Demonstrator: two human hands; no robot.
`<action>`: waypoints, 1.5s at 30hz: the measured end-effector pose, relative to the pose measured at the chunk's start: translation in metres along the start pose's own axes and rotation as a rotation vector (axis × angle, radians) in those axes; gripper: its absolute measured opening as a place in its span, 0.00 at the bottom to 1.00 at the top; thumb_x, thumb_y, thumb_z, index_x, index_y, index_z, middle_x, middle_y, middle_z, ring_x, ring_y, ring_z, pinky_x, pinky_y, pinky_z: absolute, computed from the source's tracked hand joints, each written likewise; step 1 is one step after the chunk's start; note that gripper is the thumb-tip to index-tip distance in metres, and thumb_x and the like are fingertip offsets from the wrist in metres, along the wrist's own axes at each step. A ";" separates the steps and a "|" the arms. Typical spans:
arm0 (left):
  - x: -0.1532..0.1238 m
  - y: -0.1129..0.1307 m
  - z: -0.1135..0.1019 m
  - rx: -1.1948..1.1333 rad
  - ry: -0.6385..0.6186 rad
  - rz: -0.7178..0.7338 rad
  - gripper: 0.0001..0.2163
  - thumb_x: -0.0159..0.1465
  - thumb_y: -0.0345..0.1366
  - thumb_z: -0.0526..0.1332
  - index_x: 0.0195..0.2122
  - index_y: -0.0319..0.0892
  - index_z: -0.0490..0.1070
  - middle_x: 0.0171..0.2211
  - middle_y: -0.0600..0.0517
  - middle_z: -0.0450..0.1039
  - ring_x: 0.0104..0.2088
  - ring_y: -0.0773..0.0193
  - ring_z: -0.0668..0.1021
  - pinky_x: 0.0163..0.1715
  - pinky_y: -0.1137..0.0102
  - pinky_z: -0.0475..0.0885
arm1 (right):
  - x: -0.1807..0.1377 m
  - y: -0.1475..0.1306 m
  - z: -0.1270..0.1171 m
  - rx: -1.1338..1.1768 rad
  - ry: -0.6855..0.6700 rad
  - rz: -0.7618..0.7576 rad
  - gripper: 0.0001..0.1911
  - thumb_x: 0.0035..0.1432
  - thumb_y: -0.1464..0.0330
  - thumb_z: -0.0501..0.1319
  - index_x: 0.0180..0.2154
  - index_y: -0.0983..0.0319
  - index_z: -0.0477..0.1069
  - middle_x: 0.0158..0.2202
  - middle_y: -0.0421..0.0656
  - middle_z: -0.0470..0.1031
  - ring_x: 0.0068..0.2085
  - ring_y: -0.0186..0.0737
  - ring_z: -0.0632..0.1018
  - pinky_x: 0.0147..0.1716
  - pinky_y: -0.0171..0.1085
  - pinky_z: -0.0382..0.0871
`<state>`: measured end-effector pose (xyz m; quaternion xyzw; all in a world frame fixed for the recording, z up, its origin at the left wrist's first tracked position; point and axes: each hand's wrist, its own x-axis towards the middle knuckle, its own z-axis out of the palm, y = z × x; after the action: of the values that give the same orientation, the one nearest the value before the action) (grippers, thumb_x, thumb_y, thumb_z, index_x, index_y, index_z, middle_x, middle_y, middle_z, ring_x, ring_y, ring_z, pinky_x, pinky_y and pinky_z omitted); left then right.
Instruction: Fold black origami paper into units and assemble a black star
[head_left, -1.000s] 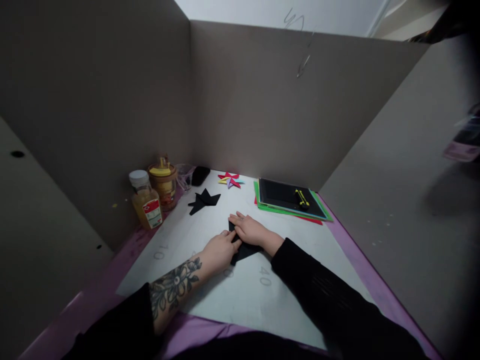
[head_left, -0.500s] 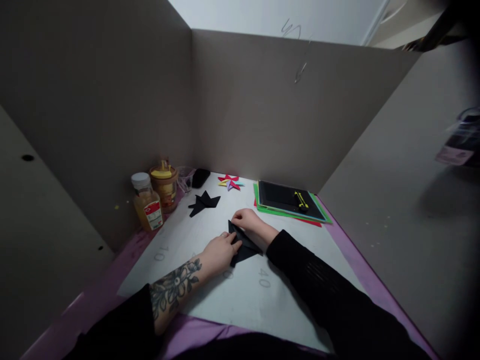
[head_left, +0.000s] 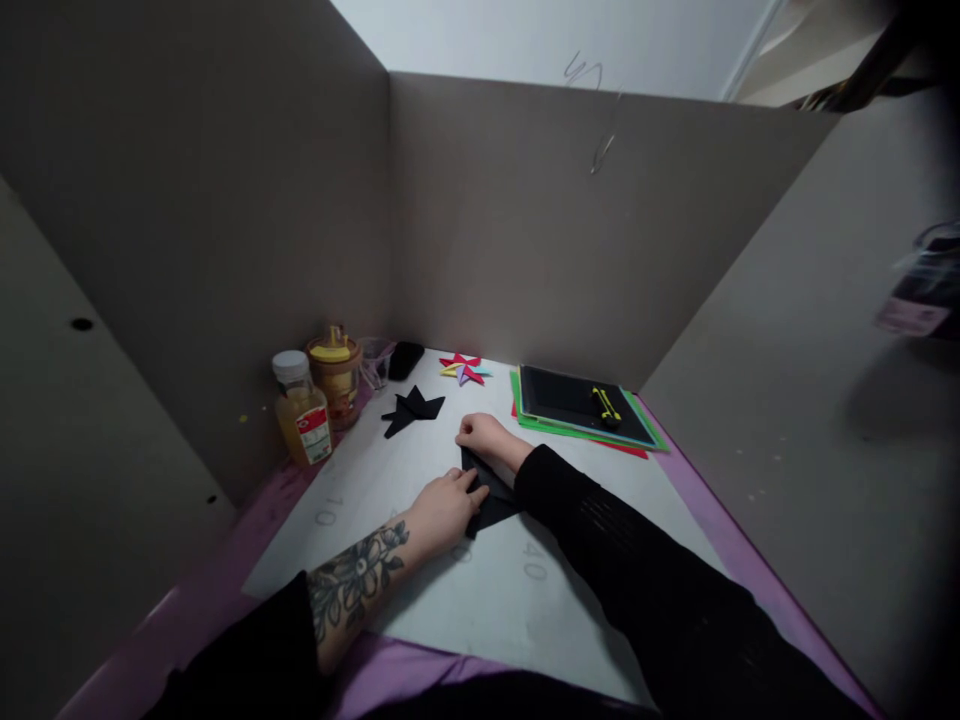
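A folded piece of black paper (head_left: pixel 491 502) lies on the white sheet in front of me, with pointed corners. My left hand (head_left: pixel 446 508) rests on its left part, fingers stretched out and pressing it down. At the paper's upper corner, my right hand (head_left: pixel 484 436) is closed in a pinch, its wrist over the paper's right side. The fingertips partly hide that corner. Farther back on the left is a black folded paper shape with several points (head_left: pixel 412 410). Behind it lies a multicoloured paper star (head_left: pixel 465 369).
At the back right, a stack of coloured paper (head_left: pixel 555 400) carries a yellow-and-black cutter (head_left: pixel 606 408). Along the left stand a juice bottle (head_left: pixel 304 415), a brown cup with a yellow top (head_left: pixel 335 380), a clear cup (head_left: pixel 374 362) and a dark flat object (head_left: pixel 406 360). Grey panels (head_left: pixel 517 220) surround the table.
My right hand has shifted slightly left and up at the paper's upper corner. My left hand stays pressed on the paper. The whole view has moved a little.
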<state>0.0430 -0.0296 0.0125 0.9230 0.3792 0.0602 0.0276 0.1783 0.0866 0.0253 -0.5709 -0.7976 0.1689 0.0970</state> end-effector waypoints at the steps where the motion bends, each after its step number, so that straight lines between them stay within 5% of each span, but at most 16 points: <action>1: 0.000 0.000 0.001 0.001 0.005 0.004 0.18 0.62 0.33 0.53 0.54 0.43 0.66 0.53 0.40 0.65 0.47 0.50 0.70 0.42 0.59 0.70 | -0.007 0.003 0.000 0.026 0.014 -0.009 0.12 0.53 0.71 0.56 0.38 0.66 0.76 0.35 0.47 0.79 0.37 0.41 0.78 0.36 0.34 0.69; 9: 0.002 -0.005 0.002 -0.089 0.057 0.052 0.16 0.63 0.34 0.56 0.52 0.43 0.67 0.51 0.42 0.66 0.55 0.50 0.66 0.51 0.59 0.66 | -0.060 0.034 0.025 0.158 0.151 -0.329 0.24 0.56 0.75 0.50 0.54 0.62 0.68 0.55 0.48 0.70 0.57 0.45 0.68 0.57 0.47 0.60; 26: 0.004 -0.008 0.011 -0.081 0.101 0.104 0.18 0.63 0.33 0.55 0.54 0.39 0.64 0.54 0.40 0.65 0.58 0.50 0.64 0.53 0.57 0.65 | -0.061 0.038 0.031 0.086 0.052 -0.334 0.30 0.55 0.78 0.48 0.60 0.64 0.60 0.62 0.46 0.59 0.65 0.46 0.54 0.62 0.49 0.53; 34: 0.005 -0.004 0.007 -0.157 0.080 -0.029 0.16 0.60 0.31 0.58 0.49 0.33 0.66 0.53 0.37 0.67 0.57 0.50 0.67 0.56 0.58 0.64 | -0.062 0.038 0.027 0.040 -0.044 -0.296 0.32 0.56 0.77 0.48 0.62 0.61 0.55 0.64 0.45 0.53 0.66 0.47 0.51 0.62 0.52 0.49; 45: 0.006 -0.006 0.013 -0.144 0.070 -0.033 0.24 0.61 0.32 0.58 0.57 0.28 0.59 0.59 0.33 0.59 0.60 0.49 0.62 0.58 0.58 0.61 | -0.066 0.034 0.024 0.011 -0.077 -0.295 0.29 0.59 0.74 0.46 0.63 0.63 0.54 0.65 0.46 0.52 0.66 0.49 0.50 0.62 0.52 0.48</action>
<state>0.0443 -0.0211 -0.0007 0.9096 0.3896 0.1192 0.0816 0.2218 0.0310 -0.0072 -0.4402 -0.8749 0.1790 0.0932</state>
